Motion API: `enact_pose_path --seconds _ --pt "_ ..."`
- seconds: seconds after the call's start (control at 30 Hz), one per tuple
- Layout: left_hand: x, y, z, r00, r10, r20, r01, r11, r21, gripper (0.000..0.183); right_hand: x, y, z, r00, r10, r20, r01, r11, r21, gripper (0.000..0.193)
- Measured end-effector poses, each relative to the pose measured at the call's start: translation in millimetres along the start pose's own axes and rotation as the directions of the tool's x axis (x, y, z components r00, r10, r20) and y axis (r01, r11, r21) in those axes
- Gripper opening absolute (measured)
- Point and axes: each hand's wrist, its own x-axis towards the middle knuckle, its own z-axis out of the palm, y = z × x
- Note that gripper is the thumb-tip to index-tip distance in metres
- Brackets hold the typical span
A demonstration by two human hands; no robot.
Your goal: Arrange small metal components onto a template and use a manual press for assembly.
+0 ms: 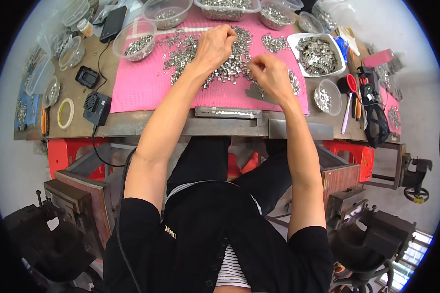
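Note:
My left hand (pixel 214 48) is over the heap of small silvery metal pieces (pixel 234 66) on the pink mat (pixel 139 95). Its fingers curl inward, and whatever they pinch is hidden. To its right and nearer to me, my right hand (pixel 273 77) is bent at the heap's right edge, with thumb and fingers drawn together. Anything in that pinch is too small to make out. A thin grey plate (pixel 255 93) lies partly under my right hand. A slotted metal bar (pixel 227 113) with shiny pieces along it sits at the table's front edge.
A white dish (pixel 294 46) full of metal pieces stands right of the heap. Clear tubs, including a round one (pixel 120 49), line the back. A red-headed tool (pixel 347 84) lies right; a black charger (pixel 97 108) with a cord and a tape roll (pixel 65 113) lie left.

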Motion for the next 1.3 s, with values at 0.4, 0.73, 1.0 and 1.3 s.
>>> enact_pose_path --seconds 0.4,0.73,1.0,1.3 --pt "-92 63 -38 0.928 0.044 0.369 -0.038 0.999 -0.023 0.011 -64 -6 9 0.988 -0.153 -0.01 0.152 0.986 -0.066 0.008" --pt "-96 64 -55 0.952 -0.014 0.304 0.04 0.996 -0.077 0.008 -75 -12 3 0.997 0.071 -0.028 -0.065 0.985 0.159 0.011" --pt "-103 58 -53 0.931 0.092 0.352 -0.105 0.994 0.017 0.004 -88 -30 -9 0.987 0.158 -0.014 -0.148 0.948 0.281 0.011" --pt "-106 62 -52 0.958 0.011 0.288 -0.044 0.993 0.107 0.009 -117 -34 20 0.989 0.034 -0.143 0.004 0.967 0.254 0.008"
